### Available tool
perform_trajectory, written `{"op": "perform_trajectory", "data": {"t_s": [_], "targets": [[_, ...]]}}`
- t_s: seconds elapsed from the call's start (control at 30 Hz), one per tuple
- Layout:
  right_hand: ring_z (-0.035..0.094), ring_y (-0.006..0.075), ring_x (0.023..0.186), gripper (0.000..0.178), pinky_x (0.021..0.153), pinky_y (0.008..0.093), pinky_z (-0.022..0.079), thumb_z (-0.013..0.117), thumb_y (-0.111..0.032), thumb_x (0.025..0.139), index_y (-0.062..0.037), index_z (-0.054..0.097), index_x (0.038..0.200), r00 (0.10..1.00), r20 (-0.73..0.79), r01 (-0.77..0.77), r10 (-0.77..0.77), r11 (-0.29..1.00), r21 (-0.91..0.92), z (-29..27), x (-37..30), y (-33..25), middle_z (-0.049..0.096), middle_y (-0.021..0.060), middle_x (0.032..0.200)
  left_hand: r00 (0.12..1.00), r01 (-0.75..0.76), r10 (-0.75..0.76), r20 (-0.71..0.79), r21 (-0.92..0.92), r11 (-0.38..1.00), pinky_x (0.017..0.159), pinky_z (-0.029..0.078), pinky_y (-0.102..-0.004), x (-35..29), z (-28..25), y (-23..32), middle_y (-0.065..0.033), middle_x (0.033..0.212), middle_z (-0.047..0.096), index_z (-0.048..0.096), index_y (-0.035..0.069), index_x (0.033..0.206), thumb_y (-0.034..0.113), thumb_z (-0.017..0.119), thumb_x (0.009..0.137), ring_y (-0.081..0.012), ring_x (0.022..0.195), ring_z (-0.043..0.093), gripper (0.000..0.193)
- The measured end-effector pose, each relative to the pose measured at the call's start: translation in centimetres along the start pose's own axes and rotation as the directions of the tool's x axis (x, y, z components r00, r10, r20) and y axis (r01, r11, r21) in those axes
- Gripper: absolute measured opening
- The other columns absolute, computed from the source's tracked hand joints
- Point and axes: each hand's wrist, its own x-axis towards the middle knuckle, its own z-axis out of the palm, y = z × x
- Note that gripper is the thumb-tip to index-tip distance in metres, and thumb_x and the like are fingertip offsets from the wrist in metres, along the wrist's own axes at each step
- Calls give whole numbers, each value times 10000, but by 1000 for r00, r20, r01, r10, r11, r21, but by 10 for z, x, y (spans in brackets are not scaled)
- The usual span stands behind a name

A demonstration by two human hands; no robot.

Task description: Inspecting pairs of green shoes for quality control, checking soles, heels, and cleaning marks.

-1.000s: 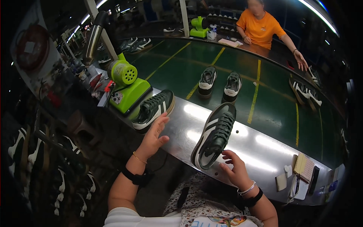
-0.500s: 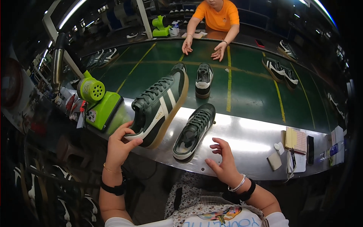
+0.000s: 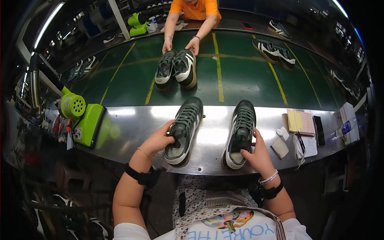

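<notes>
Two dark green sneakers with white stripes and gum soles stand upright and apart on the steel worktop, toes pointing away from me. At the left sneaker point(image 3: 186, 124), my left hand point(image 3: 159, 139) has its fingers and thumb closed on the collar. My right hand point(image 3: 258, 154) grips the right sneaker point(image 3: 242, 124) near its heel, thumb inside the opening and fingers along the outer side. Across from me, a person in an orange top has both hands on the toes of another pair of sneakers point(image 3: 185, 72), which rests on the green belt.
A lime-green machine point(image 3: 89, 124) with a round vented head stands at the left. Notebooks point(image 3: 301, 122), a pen and a dark phone-like slab point(image 3: 319, 131) lie at the right. More sneakers point(image 3: 274, 54) sit on the green belt point(image 3: 236, 80), which has yellow lines.
The sneaker my left hand held tilted in the air is down on the worktop. My right hand has closed on a sneaker. The other person's hands have reached the pair on the belt.
</notes>
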Motion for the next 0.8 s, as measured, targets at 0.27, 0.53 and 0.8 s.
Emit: {"op": "perform_trajectory", "data": {"t_s": [0.27, 0.53, 0.8], "targets": [[569, 214, 1081, 498, 904, 328, 476, 433, 60, 824, -2, 407, 1318, 987, 156, -160, 41, 340, 927, 7, -17, 32, 541, 117, 1234, 999, -49, 21, -46, -776, 629, 858, 514, -336, -29, 71, -12, -143, 1117, 607, 506, -39, 1207, -75, 420, 796, -235, 969, 626, 421], [576, 219, 1083, 410, 918, 353, 482, 462, -10, 907, -16, 424, 1315, 957, 243, -204, -157, 229, 952, 21, -29, 58, 547, 114, 1245, 994, 82, 38, 100, -937, 339, 847, 528, -345, -37, 114, -10, -139, 1167, 591, 471, -20, 1257, -6, 462, 893, -231, 992, 626, 364], [637, 212, 969, 358, 823, 342, 543, 543, -80, 894, 0, 508, 1241, 976, 213, -198, -38, 243, 950, 24, -35, 55, 607, 120, 1154, 997, 67, 23, 79, -939, 337, 829, 523, -323, -30, 128, -27, -113, 1188, 575, 472, -5, 1274, 2, 496, 906, -197, 983, 604, 368]]}}
